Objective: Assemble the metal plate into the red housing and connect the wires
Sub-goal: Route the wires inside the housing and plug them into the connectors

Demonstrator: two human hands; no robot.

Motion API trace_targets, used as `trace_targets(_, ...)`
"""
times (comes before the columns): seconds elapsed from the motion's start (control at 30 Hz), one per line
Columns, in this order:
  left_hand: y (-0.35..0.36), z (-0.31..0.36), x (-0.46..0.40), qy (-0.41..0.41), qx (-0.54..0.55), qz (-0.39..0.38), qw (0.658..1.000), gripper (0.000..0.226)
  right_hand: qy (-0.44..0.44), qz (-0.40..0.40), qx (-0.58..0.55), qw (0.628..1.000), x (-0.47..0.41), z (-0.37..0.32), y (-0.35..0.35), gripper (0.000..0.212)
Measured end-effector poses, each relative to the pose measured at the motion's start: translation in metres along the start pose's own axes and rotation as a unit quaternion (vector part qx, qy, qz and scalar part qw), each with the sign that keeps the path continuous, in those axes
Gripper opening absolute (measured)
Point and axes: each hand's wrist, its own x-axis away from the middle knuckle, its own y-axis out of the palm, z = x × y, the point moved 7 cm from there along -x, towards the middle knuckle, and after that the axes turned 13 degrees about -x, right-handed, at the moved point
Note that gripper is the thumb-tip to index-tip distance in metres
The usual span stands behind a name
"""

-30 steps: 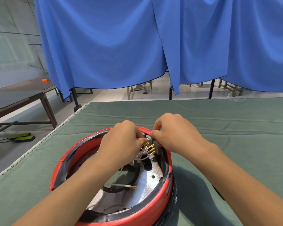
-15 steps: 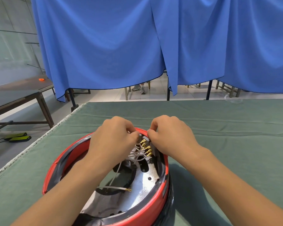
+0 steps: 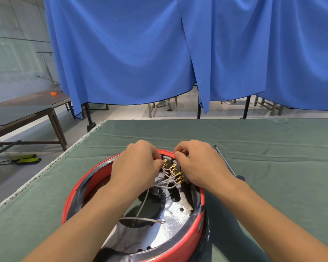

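Sitting inside the red housing (image 3: 180, 241) at 6 o'clock on the surface (image 3: 273, 167), the metal plate (image 3: 170, 220) is seated. Left hand (image 3: 136, 167) is pinching a wire (image 3: 164, 184) terminal; right hand (image 3: 199, 163) is gripping the terminal block (image 3: 170, 162). One ring-terminal lead (image 3: 146, 219) is lying loose.

The left hand (image 3: 135, 165) covers its own fingertips and whatever they pinch among the wires (image 3: 167, 181). The right hand (image 3: 199, 165) hides the far part of the terminal block (image 3: 173, 167). The housing (image 3: 189, 235) runs off the bottom edge. The screwdriver (image 3: 224, 160) handle is mostly behind the right wrist, perhaps purple.
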Motion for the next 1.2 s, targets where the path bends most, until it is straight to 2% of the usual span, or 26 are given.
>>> trace_targets(0.37, 0.014, 0.001, -0.020, 0.011, 0.103, -0.052, 0.993, 0.025, -0.024, 0.013, 0.034, 0.999, -0.004, 0.001, -0.001, 0.025)
trace_targets(0.6, 0.012, 0.000, -0.021, 0.032, 0.130, -0.035, 0.990, 0.023, 0.029, -0.001, 0.003, 1.000, -0.007, 0.012, 0.001, 0.020)
trace_targets(0.77, -0.008, 0.001, -0.009, 0.040, 0.162, 0.009, 0.986, 0.022, 0.104, -0.020, -0.036, 0.994, -0.008, 0.023, 0.000, 0.030)
trace_targets(0.93, -0.025, -0.001, 0.015, 0.046, 0.085, 0.058, 0.994, 0.021, 0.132, 0.046, -0.022, 0.990, -0.006, 0.028, -0.013, 0.033)
trace_targets(1.03, -0.027, 0.000, 0.031, 0.050, 0.045, 0.079, 0.995, 0.013, 0.181, 0.095, -0.012, 0.979, -0.004, 0.045, -0.033, 0.035)
trace_targets(1.2, -0.020, 0.006, 0.043, 0.104, 0.037, 0.068, 0.992, 0.021, 0.216, 0.095, -0.016, 0.972, 0.002, 0.067, -0.056, 0.033)
